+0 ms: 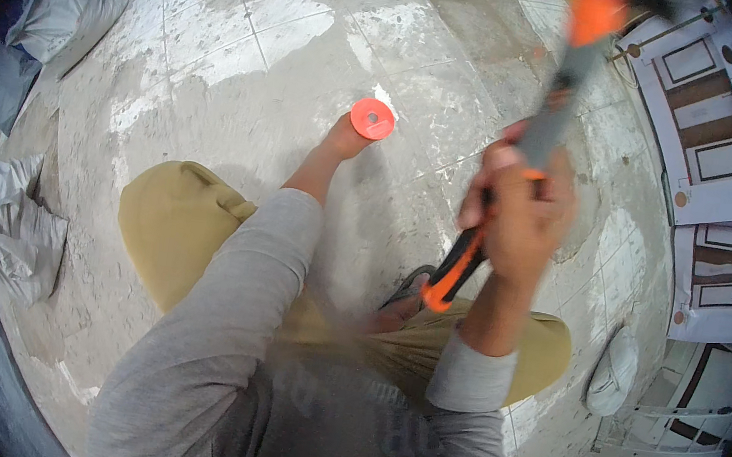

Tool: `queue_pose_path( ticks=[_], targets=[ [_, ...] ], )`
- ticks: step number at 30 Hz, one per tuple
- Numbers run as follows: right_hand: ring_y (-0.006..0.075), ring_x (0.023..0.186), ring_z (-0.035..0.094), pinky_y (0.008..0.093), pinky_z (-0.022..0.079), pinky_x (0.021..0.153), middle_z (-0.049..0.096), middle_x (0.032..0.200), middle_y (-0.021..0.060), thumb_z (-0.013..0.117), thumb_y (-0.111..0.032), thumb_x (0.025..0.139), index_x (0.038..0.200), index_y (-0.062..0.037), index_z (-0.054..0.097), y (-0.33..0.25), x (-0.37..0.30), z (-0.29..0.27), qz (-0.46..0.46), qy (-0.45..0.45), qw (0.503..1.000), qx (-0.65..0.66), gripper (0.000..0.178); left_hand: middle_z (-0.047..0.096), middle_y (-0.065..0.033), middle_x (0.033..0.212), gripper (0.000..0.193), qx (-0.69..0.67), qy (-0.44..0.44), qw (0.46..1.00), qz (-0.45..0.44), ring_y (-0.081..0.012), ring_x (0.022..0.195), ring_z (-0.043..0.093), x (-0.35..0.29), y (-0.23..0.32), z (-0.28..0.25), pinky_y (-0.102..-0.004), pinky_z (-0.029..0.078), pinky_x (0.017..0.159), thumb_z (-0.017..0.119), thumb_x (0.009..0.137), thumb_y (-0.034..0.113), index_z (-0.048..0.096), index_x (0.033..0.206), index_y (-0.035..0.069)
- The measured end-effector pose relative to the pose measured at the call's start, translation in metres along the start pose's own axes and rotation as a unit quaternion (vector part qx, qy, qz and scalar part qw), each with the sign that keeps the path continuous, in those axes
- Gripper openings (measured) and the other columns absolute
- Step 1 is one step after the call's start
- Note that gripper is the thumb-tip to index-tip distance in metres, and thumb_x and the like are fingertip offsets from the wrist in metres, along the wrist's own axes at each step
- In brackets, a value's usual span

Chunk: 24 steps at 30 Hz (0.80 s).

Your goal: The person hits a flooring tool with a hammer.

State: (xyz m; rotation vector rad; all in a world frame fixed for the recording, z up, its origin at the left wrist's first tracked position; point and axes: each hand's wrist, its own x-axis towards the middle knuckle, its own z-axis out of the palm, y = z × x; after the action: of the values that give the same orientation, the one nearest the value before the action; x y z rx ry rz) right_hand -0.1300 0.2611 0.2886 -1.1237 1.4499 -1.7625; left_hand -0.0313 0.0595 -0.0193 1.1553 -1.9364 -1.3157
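My left hand (345, 141) is closed under the round red guard of a chisel (374, 111), held over the worn floor in front of me. The chisel's grey striking end shows at the disc's centre; its shaft and tip are hidden beneath. Up and to the right, my right hand (522, 211) grips a hammer (555, 115) with a grey, black and orange handle. The hammer is raised, its head at the top edge blurred by motion and apart from the chisel.
White patches and tile lines mark the grey floor (243, 113). Pale sacks (67, 23) lie along the left side. On the right are printed sheets or panels (704, 115), a white rounded object (614, 373) and a white rack (681, 418). My bent knees and a sandalled foot (399, 310) are close by.
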Motion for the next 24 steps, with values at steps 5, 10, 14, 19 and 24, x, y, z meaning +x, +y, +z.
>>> queue_pose_path(
  ticks=[5, 10, 14, 19, 24],
  targets=[
    [0.0107, 0.042, 0.048, 0.0251, 0.042, 0.038, 0.051, 0.062, 0.0053, 0.055, -0.014, 0.096, 0.097, 0.0003, 0.049, -0.046, 0.033, 0.015, -0.193, 0.020, 0.980, -0.043, 0.015, 0.062, -0.0110, 0.119, 0.042, 0.034, -0.020, 0.999, 0.021, -0.0249, 0.112, 0.058, 0.006, -0.011, -0.001, -0.0356, 0.045, 0.094, 0.071, 0.083, 0.024, 0.059, 0.119, 0.006],
    [0.0275, 0.071, 0.064, 0.0390, 0.050, 0.065, 0.059, 0.075, 0.0187, 0.061, -0.019, 0.086, 0.095, 0.0018, 0.054, 0.081, -0.012, 0.006, 0.091, -0.014, 0.954, -0.284, 0.023, 0.064, -0.0129, 0.118, 0.043, 0.015, -0.020, 0.999, 0.040, -0.0269, 0.110, 0.060, 0.001, -0.007, -0.004, -0.0361, 0.047, 0.091, 0.068, 0.083, 0.030, 0.059, 0.121, 0.011],
    [0.0164, 0.043, 0.053, 0.0337, 0.047, 0.040, 0.054, 0.060, 0.0086, 0.056, -0.015, 0.086, 0.087, 0.0026, 0.054, 0.156, -0.047, -0.021, 0.288, -0.089, 0.925, -0.230, 0.018, 0.063, -0.0114, 0.119, 0.040, 0.019, -0.023, 0.997, 0.074, -0.0246, 0.112, 0.058, -0.002, 0.007, 0.007, -0.0357, 0.046, 0.093, 0.068, 0.085, 0.027, 0.060, 0.120, 0.009],
    [0.0119, 0.039, 0.049, 0.0300, 0.045, 0.035, 0.052, 0.059, 0.0054, 0.058, -0.011, 0.086, 0.084, 0.0034, 0.052, 0.115, -0.045, -0.039, 0.373, 0.016, 0.926, -0.050, 0.016, 0.064, -0.0100, 0.116, 0.034, 0.050, -0.050, 0.996, 0.056, -0.0242, 0.110, 0.059, -0.009, -0.005, 0.005, -0.0358, 0.046, 0.092, 0.071, 0.083, 0.019, 0.061, 0.113, 0.006],
    [0.0119, 0.041, 0.050, 0.0290, 0.042, 0.037, 0.052, 0.060, 0.0051, 0.057, -0.010, 0.086, 0.089, 0.0031, 0.051, 0.077, -0.045, -0.045, 0.292, 0.039, 0.956, -0.008, 0.015, 0.063, -0.0055, 0.101, 0.035, -0.033, 0.044, 0.997, 0.059, -0.0175, 0.094, 0.059, -0.003, -0.004, -0.004, -0.0329, 0.048, 0.081, 0.076, 0.079, 0.019, 0.061, 0.108, 0.005]
  ],
)
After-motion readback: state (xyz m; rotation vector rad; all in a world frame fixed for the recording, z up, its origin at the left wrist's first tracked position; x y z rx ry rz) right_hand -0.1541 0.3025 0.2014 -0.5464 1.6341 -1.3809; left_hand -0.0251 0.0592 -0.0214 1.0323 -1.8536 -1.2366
